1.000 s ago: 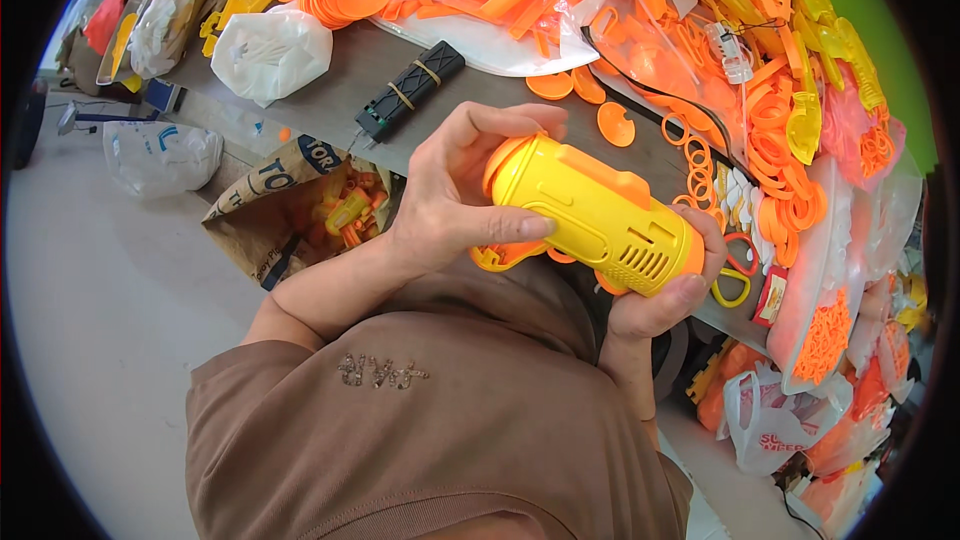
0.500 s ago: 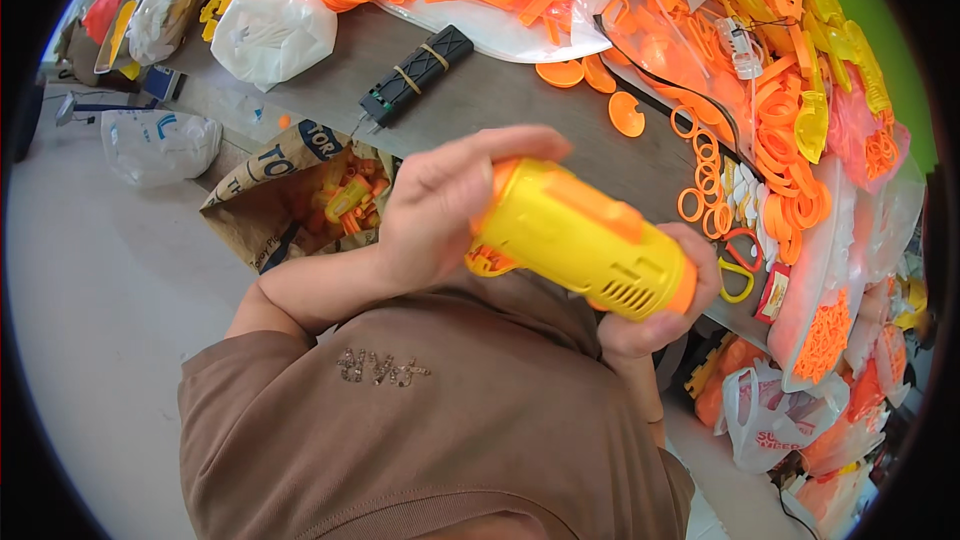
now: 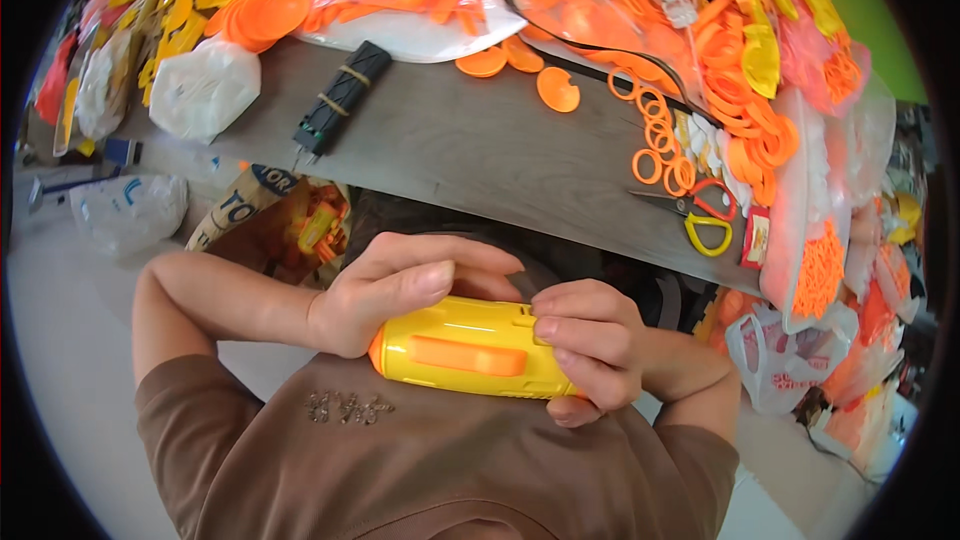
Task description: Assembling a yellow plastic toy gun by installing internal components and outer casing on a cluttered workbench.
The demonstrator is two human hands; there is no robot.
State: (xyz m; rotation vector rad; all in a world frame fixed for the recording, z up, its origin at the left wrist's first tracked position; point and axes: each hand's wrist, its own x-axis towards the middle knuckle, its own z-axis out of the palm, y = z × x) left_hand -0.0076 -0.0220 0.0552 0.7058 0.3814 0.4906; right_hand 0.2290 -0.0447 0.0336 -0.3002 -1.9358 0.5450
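Take the grey table (image 3: 450, 155) as your landmark. Below its near edge on the left stands your paper sack (image 3: 235, 205), with orange and yellow parts inside; a piece dropped that way could get lost among them. Next, on the table close to that same edge, lies the black tool (image 3: 345, 95) bound with rubber bands; a careless reach of your arm might knock it down.

Off the table, on your side of its near edge, your left hand (image 3: 415, 285) lies with its palm over the left end of the yellow cylinder (image 3: 475, 323). Its fingers stretch out nearly straight, and I cannot tell whether they press. The cylinder lies on its side against your shirt front, clear of the table, its orange bar (image 3: 468, 356) in view. Your right hand (image 3: 600, 350) curls its fingers around the other end. Should those fingers relax while your left only rests there, the smooth shell could roll or slip into your lap, or onto the floor.

On the table's right part, orange rings (image 3: 655, 135) lie loosely, then the scissors (image 3: 690, 225) near the edge, where a swinging elbow could catch them.
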